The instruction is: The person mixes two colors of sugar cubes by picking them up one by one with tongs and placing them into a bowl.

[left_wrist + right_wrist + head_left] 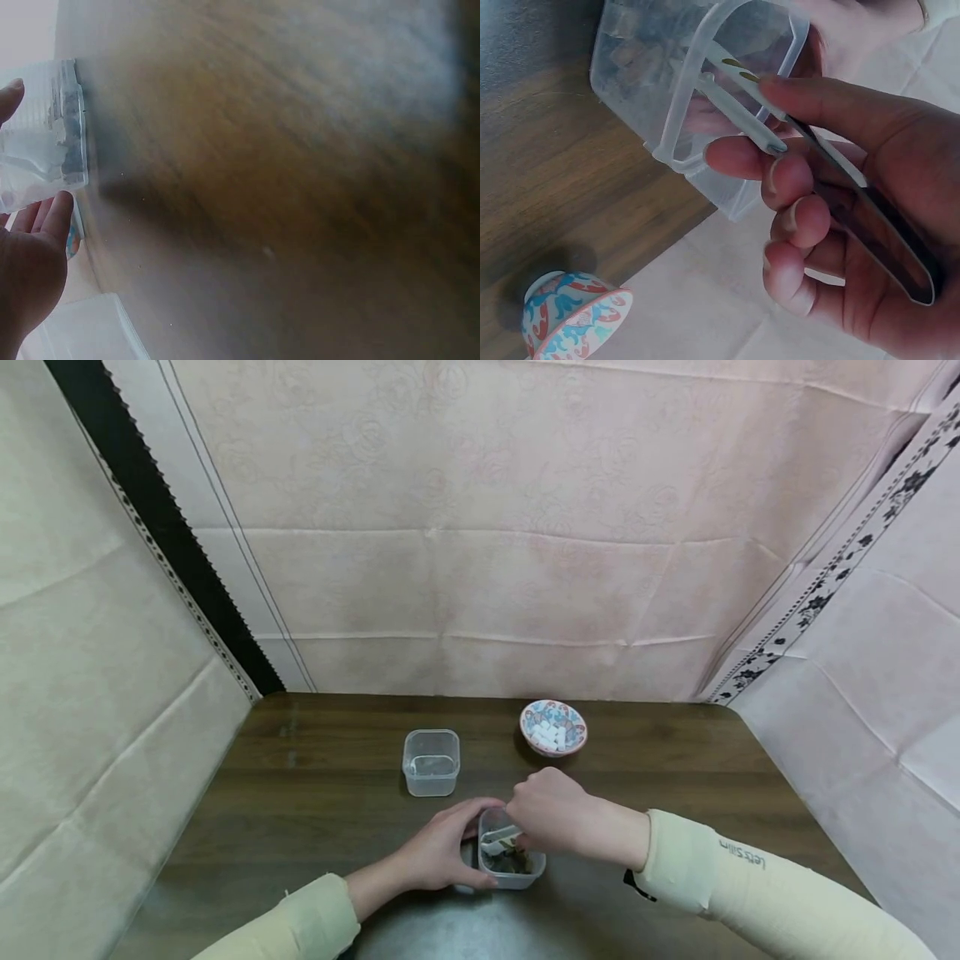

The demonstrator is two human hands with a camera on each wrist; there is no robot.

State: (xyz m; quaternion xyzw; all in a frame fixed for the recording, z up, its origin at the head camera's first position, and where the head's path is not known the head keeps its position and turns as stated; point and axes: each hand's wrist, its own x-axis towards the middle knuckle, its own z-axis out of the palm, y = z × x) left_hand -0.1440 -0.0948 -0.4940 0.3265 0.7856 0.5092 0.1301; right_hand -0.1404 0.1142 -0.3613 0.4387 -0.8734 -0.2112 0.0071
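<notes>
A clear plastic container stands on the table with dark pieces in its bottom. My left hand holds it from the left, thumb on the near side and fingers on the far side. In the right wrist view, my right hand grips a pair of tongs, metal with pale tips. The tips reach down inside the container, among the pieces. What exactly lies between the tips cannot be made out.
Behind and to the left stands a second clear container. A patterned bowl with several white cubes sits at the table's back. Pale cloth hangs behind the wooden table.
</notes>
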